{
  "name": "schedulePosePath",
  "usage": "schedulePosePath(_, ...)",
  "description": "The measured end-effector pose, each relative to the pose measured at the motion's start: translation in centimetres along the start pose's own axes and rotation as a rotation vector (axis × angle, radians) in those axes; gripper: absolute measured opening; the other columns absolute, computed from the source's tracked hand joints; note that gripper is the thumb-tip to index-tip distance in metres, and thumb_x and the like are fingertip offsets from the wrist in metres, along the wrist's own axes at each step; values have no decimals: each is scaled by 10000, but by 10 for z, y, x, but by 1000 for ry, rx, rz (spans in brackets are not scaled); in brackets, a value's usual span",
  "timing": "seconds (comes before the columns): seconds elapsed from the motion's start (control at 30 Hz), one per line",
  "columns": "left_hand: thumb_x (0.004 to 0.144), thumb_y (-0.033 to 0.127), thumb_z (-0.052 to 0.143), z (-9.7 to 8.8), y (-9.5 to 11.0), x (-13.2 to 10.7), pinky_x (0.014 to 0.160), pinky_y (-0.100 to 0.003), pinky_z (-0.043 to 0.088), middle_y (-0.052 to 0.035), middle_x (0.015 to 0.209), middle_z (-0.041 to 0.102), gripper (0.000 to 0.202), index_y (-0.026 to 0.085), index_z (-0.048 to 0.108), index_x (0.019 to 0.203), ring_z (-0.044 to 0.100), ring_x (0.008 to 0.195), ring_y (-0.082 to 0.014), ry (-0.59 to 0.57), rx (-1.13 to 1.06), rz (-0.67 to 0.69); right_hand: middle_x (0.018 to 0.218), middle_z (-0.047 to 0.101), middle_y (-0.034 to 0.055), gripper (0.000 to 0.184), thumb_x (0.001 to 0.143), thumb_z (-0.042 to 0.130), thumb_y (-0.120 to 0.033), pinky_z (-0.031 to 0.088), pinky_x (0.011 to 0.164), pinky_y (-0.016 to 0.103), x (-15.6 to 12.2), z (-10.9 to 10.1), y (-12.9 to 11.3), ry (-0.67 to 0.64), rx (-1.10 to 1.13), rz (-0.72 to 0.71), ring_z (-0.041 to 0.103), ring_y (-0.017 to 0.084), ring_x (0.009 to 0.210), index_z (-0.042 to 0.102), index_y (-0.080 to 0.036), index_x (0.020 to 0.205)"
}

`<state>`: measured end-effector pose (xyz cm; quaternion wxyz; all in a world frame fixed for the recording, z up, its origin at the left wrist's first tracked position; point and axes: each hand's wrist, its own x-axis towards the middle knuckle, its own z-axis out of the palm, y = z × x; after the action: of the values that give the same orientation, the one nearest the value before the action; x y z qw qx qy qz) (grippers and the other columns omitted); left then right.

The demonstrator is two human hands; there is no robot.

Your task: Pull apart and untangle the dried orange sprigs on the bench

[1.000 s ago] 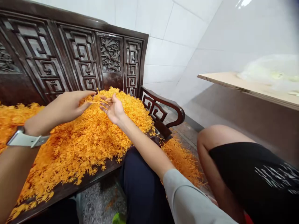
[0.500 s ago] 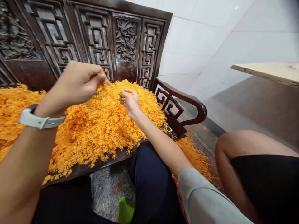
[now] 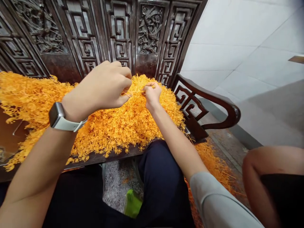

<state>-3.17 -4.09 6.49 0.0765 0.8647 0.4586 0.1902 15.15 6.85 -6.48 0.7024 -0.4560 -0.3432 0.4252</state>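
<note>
My left hand (image 3: 104,85), with a watch on its wrist, is closed in a pinch above the pile. A thin orange plastic stem (image 3: 128,94) sticks out between its thumb and forefinger. Just to the right, my right hand (image 3: 153,95) has its fingers pressed together. Orange bits show at its fingertips, but whether they are held or belong to the pile behind is unclear. Under both hands spreads a heap of orange plastic sprigs (image 3: 118,129) with small branched ends. A narrow gap separates the two hands.
The heap lies on a dark carved wooden bench (image 3: 149,68) with a curved armrest (image 3: 228,107) on the right. More orange strands (image 3: 213,164) lie on the floor beside it. Another person's bare knee (image 3: 263,161) is at the right. A green object (image 3: 133,204) is below, between my legs.
The view has shifted left, so the bench appears farther right. My right hand's fingers have closed more, and my left hand has turned slightly, still pinching an orange stem.
</note>
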Motion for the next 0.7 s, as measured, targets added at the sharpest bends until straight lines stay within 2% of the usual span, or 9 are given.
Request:
schedulePosePath(0.07, 970, 517, 602, -6, 20, -8, 1199, -636, 425, -56, 1179, 708, 364, 203, 732, 840, 415, 1559, -502, -68, 191, 107, 643, 509, -59, 213, 737, 547, -43, 429, 529, 247, -3, 4, 6, -60, -28, 27, 524, 100, 564, 465, -239, 759)
schedulePosePath(0.17, 1000, 485, 525, -4, 43, -15, 1156, -641, 450, -73, 1026, 693, 409, 197, 716, 782, 525, 1480, -472, -53, 227, 183, 624, 498, -68, 231, 769, 577, -47, 367, 464, 222, -7, 9, 12, -111, -40, 40, 492, 82, 512, 447, -237, 750)
schedulePosePath(0.23, 972, 426, 536, -3, 49, -17, 1099, -602, 486, -77, 868, 646, 380, 192, 685, 711, 670, 1287, -412, -14, 310, 226, 626, 492, -73, 218, 824, 576, -68, 347, 452, 204, -9, 12, 11, -113, -30, 165, 484, 66, 486, 444, -235, 781)
schedulePosePath(0.3, 960, 384, 506, -7, 45, -19, 939, -523, 525, -73, 728, 576, 384, 199, 637, 650, 728, 970, -326, 25, 568, 233, 638, 505, -75, 174, 894, 565, -106, 340, 445, 187, -13, 13, 8, -167, -49, 348, 505, 53, 470, 463, -230, 828)
schedulePosePath(0.37, 970, 390, 461, -17, 34, -22, 712, -446, 438, -72, 642, 503, 410, 223, 591, 619, 621, 713, -263, 73, 800, 190, 664, 549, -67, 124, 940, 591, -158, 333, 434, 176, -19, 13, 5, -284, -73, 474, 552, 50, 473, 508, -220, 870)
schedulePosePath(0.43, 983, 447, 440, -30, 18, -26, 615, -420, 271, -52, 601, 397, 432, 249, 534, 611, 449, 595, -227, 179, 836, 135, 696, 595, -59, 106, 938, 633, -202, 339, 414, 182, -26, 14, 4, -414, -117, 505, 564, 56, 457, 540, -214, 889)
schedulePosePath(0.5, 970, 510, 473, -42, 1, -30, 619, -405, 187, -18, 591, 277, 443, 261, 436, 605, 279, 565, -196, 327, 745, 113, 721, 618, -60, 86, 915, 644, -218, 378, 407, 202, -31, 15, 5, -495, -184, 454, 549, 66, 430, 558, -223, 911)
schedulePosePath(0.57, 952, 541, 524, -51, -10, -33, 630, -393, 161, 2, 586, 223, 471, 259, 357, 615, 189, 574, -179, 431, 659, 104, 724, 624, -56, 72, 879, 624, -202, 398, 401, 218, -34, 19, 9, -540, -271, 362, 541, 81, 421, 576, -233, 923)
schedulePosePath(0.7, 967, 526, 524, -51, -6, -31, 646, -397, 154, -2, 601, 261, 461, 260, 326, 646, 218, 582, -197, 403, 609, 104, 653, 619, -1, 60, 771, 597, -151, 267, 362, 209, -29, 28, 20, -642, -403, 288, 453, 77, 402, 569, -200, 752)
